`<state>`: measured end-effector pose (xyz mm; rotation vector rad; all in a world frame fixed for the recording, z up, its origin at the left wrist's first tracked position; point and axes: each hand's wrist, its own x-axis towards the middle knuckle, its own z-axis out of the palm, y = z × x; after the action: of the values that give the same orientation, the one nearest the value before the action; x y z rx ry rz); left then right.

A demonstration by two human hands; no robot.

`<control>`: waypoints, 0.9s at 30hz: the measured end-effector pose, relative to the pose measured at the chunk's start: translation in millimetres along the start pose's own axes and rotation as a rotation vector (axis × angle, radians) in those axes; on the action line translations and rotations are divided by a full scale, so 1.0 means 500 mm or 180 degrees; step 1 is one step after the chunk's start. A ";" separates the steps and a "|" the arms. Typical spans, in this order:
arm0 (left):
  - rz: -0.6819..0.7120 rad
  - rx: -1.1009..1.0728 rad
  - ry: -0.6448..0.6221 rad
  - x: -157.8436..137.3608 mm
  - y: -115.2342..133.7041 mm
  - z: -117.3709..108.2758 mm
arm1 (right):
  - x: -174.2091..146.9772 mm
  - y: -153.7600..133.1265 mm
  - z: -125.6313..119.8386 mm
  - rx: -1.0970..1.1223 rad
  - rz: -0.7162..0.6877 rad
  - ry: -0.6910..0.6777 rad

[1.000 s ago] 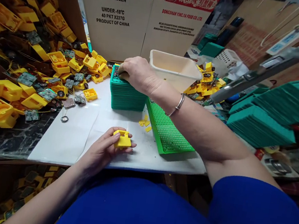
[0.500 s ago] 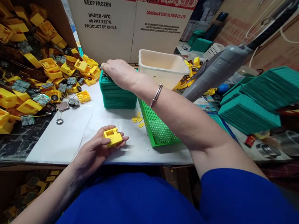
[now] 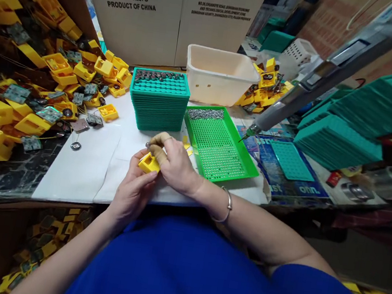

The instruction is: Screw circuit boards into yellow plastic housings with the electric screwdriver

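Observation:
My left hand [image 3: 135, 184] grips a small yellow plastic housing [image 3: 148, 163] with an opening in its top. Over that housing, my right hand [image 3: 177, 166] pinches a small round dark part [image 3: 148, 145], mostly covered by the fingers. Behind the hands stands a stack of teal trays [image 3: 159, 108]; many similar round dark pieces [image 3: 155, 76] sit in the rear rows of its top tray. To the right lies a green perforated tray [image 3: 218, 143] with a heap of tiny metal screws [image 3: 206, 114] at its far end. Small yellow chips [image 3: 189, 149] lie partly hidden beside my right hand.
A tipped carton spills yellow housings with circuit boards [image 3: 58, 64] on the left. A cream plastic bin [image 3: 221, 68] stands at the back. An electric screwdriver [image 3: 291, 94] hangs over the green tray's right side. More teal trays [image 3: 342, 143] are stacked at right.
My right hand has come back from the teal stack to the yellow housing, bringing a small round dark part. The left hand stays low with the housing. The view has tilted down.

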<state>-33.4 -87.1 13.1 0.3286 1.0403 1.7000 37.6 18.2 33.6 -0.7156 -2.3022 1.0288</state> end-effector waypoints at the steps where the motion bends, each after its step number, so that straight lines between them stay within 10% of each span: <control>1: 0.0045 0.0020 -0.0010 0.001 -0.005 0.002 | -0.011 0.009 0.012 -0.0026 0.0026 0.0085; 27: 0.0494 -0.0202 -0.0043 0.011 -0.021 -0.007 | -0.039 0.032 -0.006 0.0424 -0.0698 0.0394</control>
<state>-31.3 -83.6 1.6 0.3878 0.9695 1.8629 57.8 16.7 18.2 -0.4488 -2.1282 0.9959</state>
